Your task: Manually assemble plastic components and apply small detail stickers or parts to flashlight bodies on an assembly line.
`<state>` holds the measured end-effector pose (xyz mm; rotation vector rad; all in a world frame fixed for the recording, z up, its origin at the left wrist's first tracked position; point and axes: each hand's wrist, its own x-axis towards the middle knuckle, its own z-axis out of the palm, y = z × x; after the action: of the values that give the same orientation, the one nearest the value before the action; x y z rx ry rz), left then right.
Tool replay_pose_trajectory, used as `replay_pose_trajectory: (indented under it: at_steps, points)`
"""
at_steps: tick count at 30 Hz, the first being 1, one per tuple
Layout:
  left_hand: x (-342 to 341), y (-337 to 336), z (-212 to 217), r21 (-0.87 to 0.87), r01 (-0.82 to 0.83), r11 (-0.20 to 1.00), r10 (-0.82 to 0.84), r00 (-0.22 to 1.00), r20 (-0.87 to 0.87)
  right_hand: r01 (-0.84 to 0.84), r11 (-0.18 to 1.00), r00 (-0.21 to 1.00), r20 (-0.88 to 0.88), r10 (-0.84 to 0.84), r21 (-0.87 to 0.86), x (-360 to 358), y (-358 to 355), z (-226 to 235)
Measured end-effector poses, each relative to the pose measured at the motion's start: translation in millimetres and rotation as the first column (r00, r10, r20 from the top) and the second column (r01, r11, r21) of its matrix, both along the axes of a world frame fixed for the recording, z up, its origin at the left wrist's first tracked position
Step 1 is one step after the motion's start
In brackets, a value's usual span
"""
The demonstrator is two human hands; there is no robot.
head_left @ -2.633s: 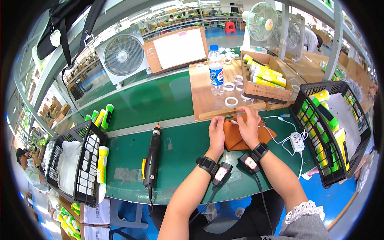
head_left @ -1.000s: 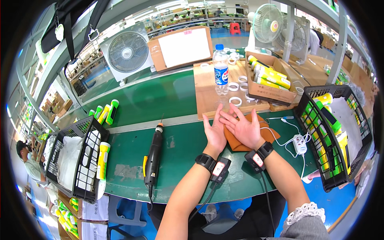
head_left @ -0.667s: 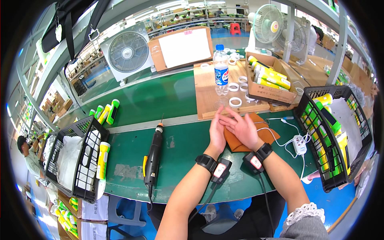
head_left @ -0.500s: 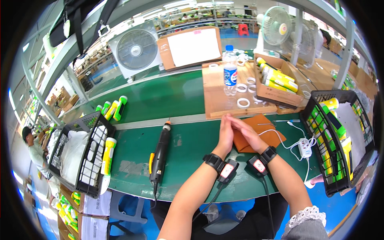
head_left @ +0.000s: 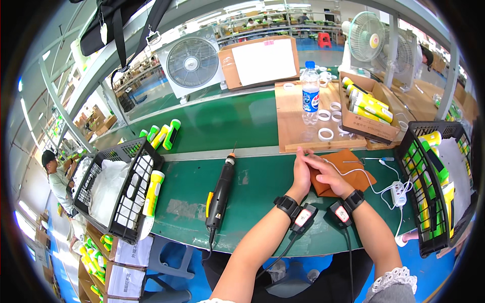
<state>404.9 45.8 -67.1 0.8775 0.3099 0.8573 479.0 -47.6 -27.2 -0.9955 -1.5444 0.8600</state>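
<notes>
My left hand [head_left: 301, 178] and my right hand [head_left: 329, 177] meet over the green bench, palms facing and fingers stretched out. Their fingertips touch, and I see nothing held between them. Each wrist wears a black strap with a cabled black module. Behind my right hand lies a brown folded sheet or pouch [head_left: 356, 166], partly covered by that hand. A white cable crosses it from a small white power strip [head_left: 399, 194]. Farther left rests a black electric screwdriver [head_left: 221, 189] with a yellow lever, and beside it, at a distance, a yellow-and-white flashlight [head_left: 153, 193].
Black crates stand at left [head_left: 132, 214] and right [head_left: 410, 177], the right one holding flashlights. Beyond my hands are a water bottle [head_left: 310, 98], white rings [head_left: 326, 134] and a cardboard box [head_left: 368, 125] of flashlights. A screwdriver [head_left: 380, 159] lies near the right crate.
The whole view has shifted, so the bench and its objects appear farther right. My hands stay together, with the right thumb now standing more apart from its fingers.
</notes>
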Motion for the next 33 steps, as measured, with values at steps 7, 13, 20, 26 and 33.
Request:
replay_pose_trajectory:
  at_steps: [7, 13, 20, 26, 33]
  points:
    - [-1.7, -1.1, 1.7, -0.059, 0.072, 0.996, -0.071, 0.997, 0.029, 0.036, 0.999, 0.976, 0.214, -0.034, -0.003, -7.5, 0.4, -5.6]
    - [0.2, -3.9, 6.1, -0.043, 0.104, 0.994, -0.104, 0.995, 0.006, 0.085, 0.995, 0.981, 0.170, -0.092, 0.047, -5.0, 2.8, -6.2]
    - [-5.4, -6.9, 13.8, -0.020, 0.152, 0.988, -0.152, 0.988, 0.027, 0.058, 0.998, 0.998, 0.012, -0.058, 0.005, -2.8, 3.9, -7.2]
    - [-11.1, -6.4, 16.8, -0.041, 0.154, 0.987, -0.152, 0.987, 0.060, 0.066, 0.997, 0.996, 0.066, -0.064, -0.029, -3.9, 2.8, -6.7]
    - [-5.9, -5.3, 11.4, -0.059, 0.099, 0.993, -0.100, 0.995, -0.003, 0.067, 0.997, 0.995, 0.079, -0.064, -0.027, -0.8, 2.9, -6.8]
